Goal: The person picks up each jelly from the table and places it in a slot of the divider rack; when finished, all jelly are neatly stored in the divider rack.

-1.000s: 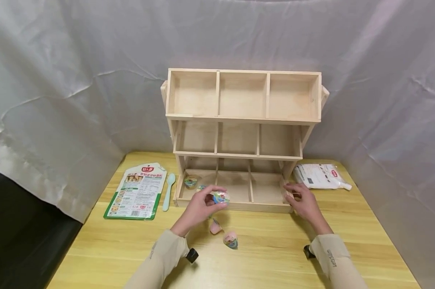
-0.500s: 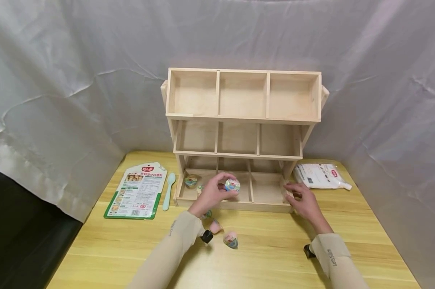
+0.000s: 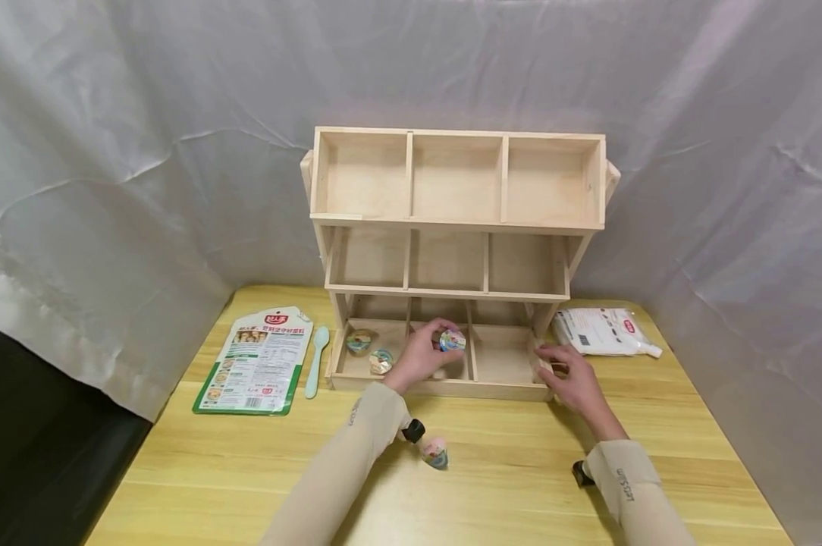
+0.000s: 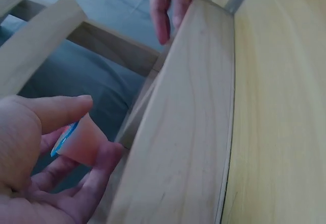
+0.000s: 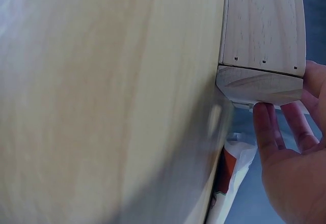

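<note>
L fingers (image 4: pixel 99 175) pinch pink cup (image 4: pixel 85 141) w/ blue-edged lid (image 3: pixel 452 340); R fingers (image 5: pixel 264 132) grip rack (image 5: pixel 262 84).

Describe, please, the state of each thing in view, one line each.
Wooden rack: upright
Held cup: lid on, at bottom-middle compartment
Left hand: pinches held cup
Right hand: holds rack's right end
Two cups: in bottom-left compartment
Loose cup: on table
Spoon: lying on table
Green-edged pouch: lying flat
White packet: lying down
</note>
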The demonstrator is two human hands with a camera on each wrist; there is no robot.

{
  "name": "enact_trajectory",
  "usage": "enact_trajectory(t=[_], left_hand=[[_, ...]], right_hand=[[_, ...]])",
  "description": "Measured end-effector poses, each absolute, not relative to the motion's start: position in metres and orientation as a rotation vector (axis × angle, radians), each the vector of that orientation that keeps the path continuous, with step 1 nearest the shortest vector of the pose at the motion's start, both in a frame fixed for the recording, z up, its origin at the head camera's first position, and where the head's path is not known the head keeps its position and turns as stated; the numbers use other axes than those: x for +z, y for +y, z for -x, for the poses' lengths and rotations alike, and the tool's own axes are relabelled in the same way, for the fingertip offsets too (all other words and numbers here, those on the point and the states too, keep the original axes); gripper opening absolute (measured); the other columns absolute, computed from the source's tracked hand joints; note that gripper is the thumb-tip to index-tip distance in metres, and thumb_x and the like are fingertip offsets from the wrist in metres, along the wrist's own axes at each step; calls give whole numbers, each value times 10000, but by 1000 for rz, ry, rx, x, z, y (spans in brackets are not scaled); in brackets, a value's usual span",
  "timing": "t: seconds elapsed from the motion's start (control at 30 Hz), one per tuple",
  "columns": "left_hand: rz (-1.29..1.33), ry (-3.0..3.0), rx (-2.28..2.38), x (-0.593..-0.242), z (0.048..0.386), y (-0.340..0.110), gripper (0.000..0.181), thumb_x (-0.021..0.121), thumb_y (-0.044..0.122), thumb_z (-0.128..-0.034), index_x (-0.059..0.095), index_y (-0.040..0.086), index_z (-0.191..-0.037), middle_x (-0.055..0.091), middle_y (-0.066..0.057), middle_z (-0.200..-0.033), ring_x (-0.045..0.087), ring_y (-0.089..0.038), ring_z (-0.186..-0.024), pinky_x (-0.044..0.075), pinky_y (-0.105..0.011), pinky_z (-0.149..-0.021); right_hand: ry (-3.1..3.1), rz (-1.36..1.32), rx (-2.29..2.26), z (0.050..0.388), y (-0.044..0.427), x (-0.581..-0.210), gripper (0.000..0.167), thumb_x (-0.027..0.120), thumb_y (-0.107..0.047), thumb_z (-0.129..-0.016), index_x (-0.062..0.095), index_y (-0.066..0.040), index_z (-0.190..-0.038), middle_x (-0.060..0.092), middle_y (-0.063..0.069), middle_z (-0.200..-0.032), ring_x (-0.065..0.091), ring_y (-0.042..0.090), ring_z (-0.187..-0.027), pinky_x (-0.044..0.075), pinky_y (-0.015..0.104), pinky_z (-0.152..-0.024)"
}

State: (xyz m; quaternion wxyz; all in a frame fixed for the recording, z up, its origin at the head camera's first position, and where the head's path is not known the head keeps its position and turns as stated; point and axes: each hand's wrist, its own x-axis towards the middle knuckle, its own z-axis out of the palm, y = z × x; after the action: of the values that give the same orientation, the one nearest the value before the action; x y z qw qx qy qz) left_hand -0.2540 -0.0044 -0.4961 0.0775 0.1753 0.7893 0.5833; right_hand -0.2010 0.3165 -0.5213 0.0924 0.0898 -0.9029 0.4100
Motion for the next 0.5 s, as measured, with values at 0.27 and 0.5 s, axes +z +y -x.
enact_trajectory(t=[0.27, 0.5], left_hand=[[-519, 2517, 1620, -501, 263, 4, 425, 829, 126, -881, 638, 165, -1258, 691, -85, -1192, 666, -186, -987, 580, -311, -839], [-520, 2588, 1557, -512, 272, 10, 441, 851, 152, -865, 634, 173, -1249, 699, -95, -1192, 673, -252, -1072, 575, -411, -943]], right_hand=[[-2690, -240, 1220, 200, 315, -520, 349, 695, -51, -981, 666, 27, -1320, 585, 240, -1370, 573, 435, -1239, 520, 604, -1032], [-2675, -256, 1214, 200, 316, -521, 347, 700, -43, -976, 667, 37, -1312, 591, 249, -1362, 576, 430, -1231, 523, 607, -1021]])
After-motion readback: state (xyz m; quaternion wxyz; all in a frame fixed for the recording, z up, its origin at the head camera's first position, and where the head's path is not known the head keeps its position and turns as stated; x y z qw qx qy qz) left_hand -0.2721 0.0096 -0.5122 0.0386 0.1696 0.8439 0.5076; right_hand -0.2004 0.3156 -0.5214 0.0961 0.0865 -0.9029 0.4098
